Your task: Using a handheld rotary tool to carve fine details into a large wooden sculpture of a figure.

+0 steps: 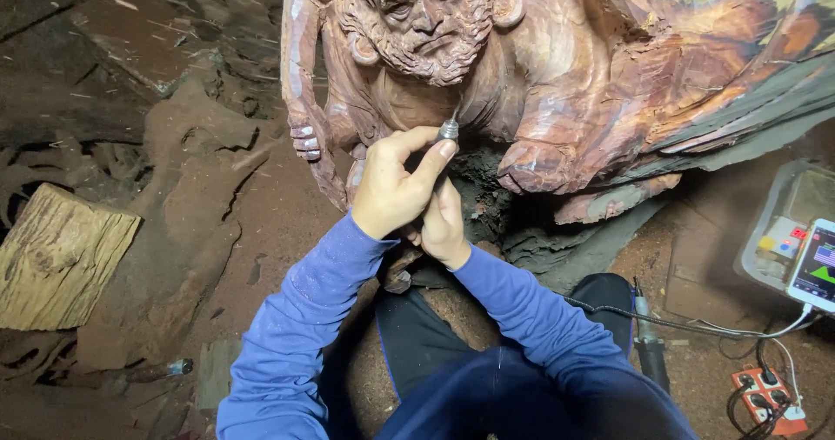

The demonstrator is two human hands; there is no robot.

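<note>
Your left hand [393, 188] sits at the centre of the view, fingers curled and thumb pressed forward, pinching the slim silver-collared rotary carving tool [449, 129] near its tip. The tool's fine bit points up toward twelve o'clock and meets the reddish-brown carved wooden figure of a bearded man [417, 31] just below the beard, on the chest. Your right hand [445, 227] lies tucked just beneath the left, at about five o'clock from it, closed around the lower part of the same tool; its fingers are mostly hidden behind the left hand, so how tightly they press is not clear. Both blue long sleeves [304, 318] run down toward six o'clock.

The figure fills the upper middle of the view, with its rough red-and-grey uncarved root mass [696, 66] spreading toward two o'clock. At nine o'clock a pale, rough-sawn block of wood [56, 262] lies on the dusty red-brown ground [261, 205]. At four o'clock a dark cylindrical handpiece with a cable [648, 344] rests beside your knee. At three o'clock a white phone with a lit screen [816, 266] leans on a grey plastic box [783, 231], and at five o'clock, near the corner, an orange power strip [765, 401] holds several plugs.
</note>
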